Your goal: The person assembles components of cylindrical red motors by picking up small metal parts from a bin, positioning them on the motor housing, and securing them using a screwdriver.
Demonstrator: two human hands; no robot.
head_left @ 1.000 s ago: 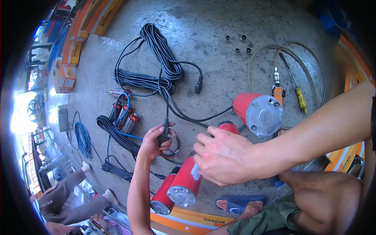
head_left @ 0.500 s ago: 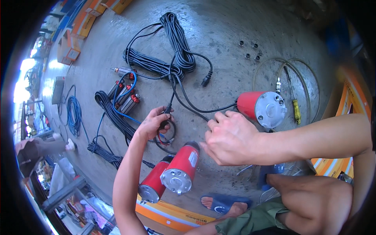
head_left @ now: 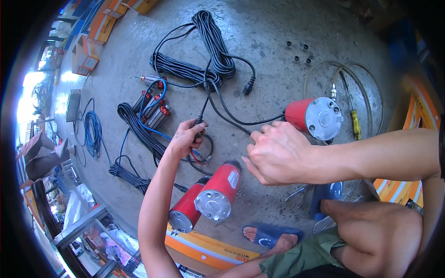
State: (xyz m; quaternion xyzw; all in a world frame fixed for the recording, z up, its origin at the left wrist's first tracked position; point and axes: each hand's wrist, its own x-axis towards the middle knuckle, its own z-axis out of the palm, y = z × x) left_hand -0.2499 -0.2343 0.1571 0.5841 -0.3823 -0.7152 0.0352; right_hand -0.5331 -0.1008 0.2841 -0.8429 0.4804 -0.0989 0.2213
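Note:
My left hand (head_left: 185, 136) is closed on the end of a black cable (head_left: 204, 99), where red and blue wires (head_left: 197, 155) curl out below it. To its right, my right hand (head_left: 278, 153) is clenched over another stretch of the same black cable (head_left: 232, 116), which runs toward a red cylindrical pump (head_left: 310, 116) lying on the concrete floor. Two more red pumps (head_left: 222, 187) (head_left: 187, 211) lie side by side just below my hands, metal end caps facing me.
A long coiled black cable (head_left: 213, 51) with a plug (head_left: 248, 85) lies further off. Small grey cylinders with red caps (head_left: 155, 109), a blue wire coil (head_left: 92, 132), a clear hose (head_left: 343, 78), a yellow screwdriver (head_left: 355, 125) and small metal nuts (head_left: 299, 53) are spread around. Orange boxes (head_left: 102, 23) line the far left.
The view has shifted, so everything sits higher in the picture. Both hands keep their hold on the cable and the gap between them stays about the same.

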